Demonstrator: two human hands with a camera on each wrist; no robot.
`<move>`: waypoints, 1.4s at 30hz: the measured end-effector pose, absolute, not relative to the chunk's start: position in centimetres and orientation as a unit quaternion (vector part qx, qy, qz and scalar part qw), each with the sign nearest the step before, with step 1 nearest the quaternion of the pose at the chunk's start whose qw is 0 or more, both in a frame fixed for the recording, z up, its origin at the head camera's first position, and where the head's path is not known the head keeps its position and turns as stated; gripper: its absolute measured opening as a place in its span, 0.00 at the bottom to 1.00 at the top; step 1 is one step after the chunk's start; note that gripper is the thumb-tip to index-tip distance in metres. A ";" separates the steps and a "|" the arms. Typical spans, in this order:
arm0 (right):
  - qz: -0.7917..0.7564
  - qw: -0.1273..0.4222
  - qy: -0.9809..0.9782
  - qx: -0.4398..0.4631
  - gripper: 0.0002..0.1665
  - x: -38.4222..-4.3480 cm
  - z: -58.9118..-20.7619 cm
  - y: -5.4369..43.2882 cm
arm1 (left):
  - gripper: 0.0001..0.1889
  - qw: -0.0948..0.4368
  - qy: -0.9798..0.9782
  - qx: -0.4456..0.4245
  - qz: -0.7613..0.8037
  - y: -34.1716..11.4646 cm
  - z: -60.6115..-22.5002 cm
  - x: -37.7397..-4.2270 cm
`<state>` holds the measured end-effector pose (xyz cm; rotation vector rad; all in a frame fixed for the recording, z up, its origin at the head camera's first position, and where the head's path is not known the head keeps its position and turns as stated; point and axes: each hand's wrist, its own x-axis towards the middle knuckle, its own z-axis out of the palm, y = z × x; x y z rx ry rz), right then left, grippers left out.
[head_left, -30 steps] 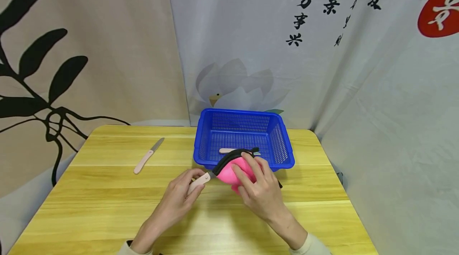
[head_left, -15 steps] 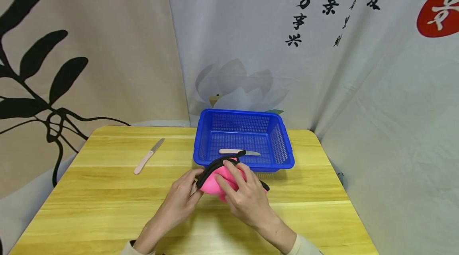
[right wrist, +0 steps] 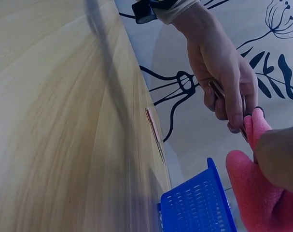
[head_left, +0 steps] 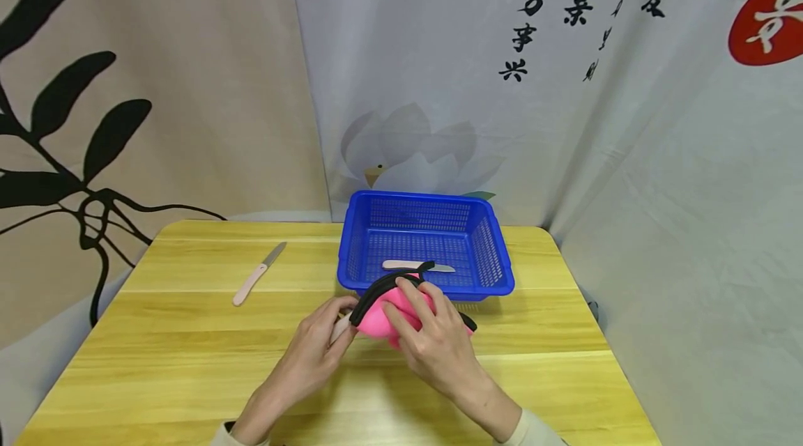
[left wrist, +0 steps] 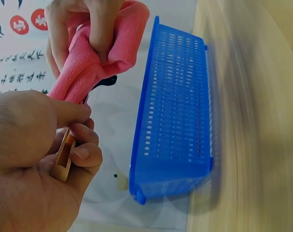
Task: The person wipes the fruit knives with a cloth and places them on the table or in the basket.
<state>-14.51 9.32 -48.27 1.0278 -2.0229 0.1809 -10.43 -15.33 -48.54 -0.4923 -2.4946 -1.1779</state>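
Observation:
My left hand (head_left: pixel 314 338) grips a knife by its pale pink handle (head_left: pixel 339 329). A pink plush cloth with black trim (head_left: pixel 375 322) covers the blade, folded around it. From the other side my right hand (head_left: pixel 439 347) pinches the cloth, its fingers pressed into the folds. In the left wrist view, the handle (left wrist: pixel 62 163) lies across the curled left fingers, and the cloth (left wrist: pixel 83 72) bunches just beyond the thumb. Both hands are held up in front of the basket, and a black strip end of the cloth overlaps its near rim in the head view.
A blue plastic basket (head_left: pixel 414 196) stands at the back of the wooden table (head_left: pixel 188 355). Inside it lies a pink-handled knife (head_left: pixel 400 265). Another such knife (head_left: pixel 251 283) rests on the table to the left. Printed curtains (head_left: pixel 219 83) hang close behind.
The cloth and right hand have moved left toward the left hand, covering the blade base that showed earlier, then shifted slightly right. The knife in the basket is now less covered.

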 end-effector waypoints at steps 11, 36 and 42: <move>0.078 0.410 -0.821 0.391 0.24 -15.0 -48.4 10.6 | 0.15 0.150 -0.870 -0.169 -0.439 -15.8 -48.4 -10.3; 0.126 0.451 -0.802 0.370 0.23 -15.4 -48.2 12.4 | 0.16 0.177 -0.876 -0.145 -0.424 -16.0 -48.1 -10.5; 0.136 0.458 -0.782 0.401 0.28 -14.8 -48.0 10.9 | 0.16 0.188 -0.873 -0.152 -0.423 -14.9 -47.9 -10.6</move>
